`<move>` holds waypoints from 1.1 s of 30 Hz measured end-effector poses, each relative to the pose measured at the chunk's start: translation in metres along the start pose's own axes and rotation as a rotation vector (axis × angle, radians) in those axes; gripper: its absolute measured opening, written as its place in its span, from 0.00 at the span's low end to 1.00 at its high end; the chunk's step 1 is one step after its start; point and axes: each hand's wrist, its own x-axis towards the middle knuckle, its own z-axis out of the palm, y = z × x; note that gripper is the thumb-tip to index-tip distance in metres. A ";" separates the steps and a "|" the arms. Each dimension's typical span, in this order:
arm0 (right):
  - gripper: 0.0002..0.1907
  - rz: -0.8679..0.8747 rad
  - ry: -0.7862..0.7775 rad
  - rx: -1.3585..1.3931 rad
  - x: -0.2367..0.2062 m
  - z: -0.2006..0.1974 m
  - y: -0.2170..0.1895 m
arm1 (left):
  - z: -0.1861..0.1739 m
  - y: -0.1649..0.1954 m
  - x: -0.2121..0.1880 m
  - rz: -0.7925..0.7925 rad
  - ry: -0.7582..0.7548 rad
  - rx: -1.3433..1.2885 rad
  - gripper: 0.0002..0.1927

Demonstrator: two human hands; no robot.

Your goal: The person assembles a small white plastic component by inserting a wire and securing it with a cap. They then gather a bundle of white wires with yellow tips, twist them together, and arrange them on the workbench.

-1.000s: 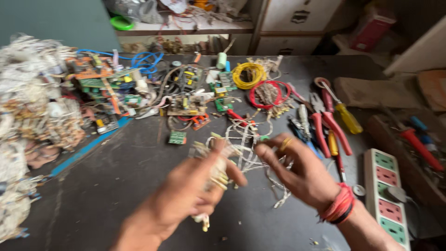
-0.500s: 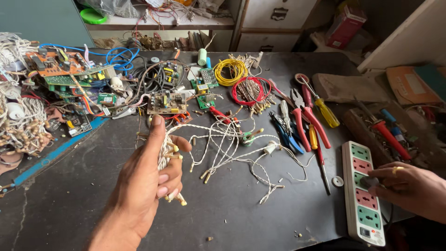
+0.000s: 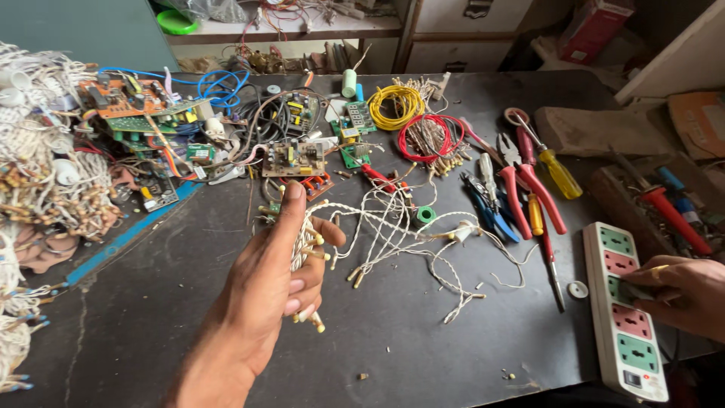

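My left hand (image 3: 276, 276) is raised over the dark workbench (image 3: 151, 302), closed around a small bunch of white string lights (image 3: 308, 243) with tiny bulbs. More of the same twisted white wire (image 3: 393, 227) trails loose across the bench to the right. At the right edge my right hand (image 3: 680, 295) rests on a white power strip (image 3: 623, 306) with green and red sockets, fingers pressed against its middle. What lies under those fingers is hidden.
Circuit boards (image 3: 143, 113), blue wire and a small board (image 3: 294, 157) crowd the back left. Yellow (image 3: 393, 102) and red wire coils (image 3: 423, 132), pliers (image 3: 521, 181) and screwdrivers (image 3: 555, 170) lie at the back right. Heaps of white light strings (image 3: 38, 174) fill the left edge.
My right hand let go of the wire bunch and went right to the power strip. My left hand kept the bunch and stayed raised. The view moved closer.
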 end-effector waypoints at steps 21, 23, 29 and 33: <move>0.26 -0.025 -0.200 -0.303 -0.006 -0.036 0.000 | -0.001 0.001 -0.004 -0.046 0.015 0.105 0.38; 0.23 -0.016 -0.091 -0.233 0.003 -0.032 0.023 | 0.000 0.003 -0.005 -0.049 0.017 0.106 0.38; 0.17 0.103 0.366 0.016 0.021 -0.020 0.084 | 0.004 0.005 -0.007 -0.059 0.037 0.110 0.38; 0.14 0.006 0.435 0.158 0.009 -0.004 0.091 | 0.001 0.002 -0.005 -0.054 0.022 0.102 0.38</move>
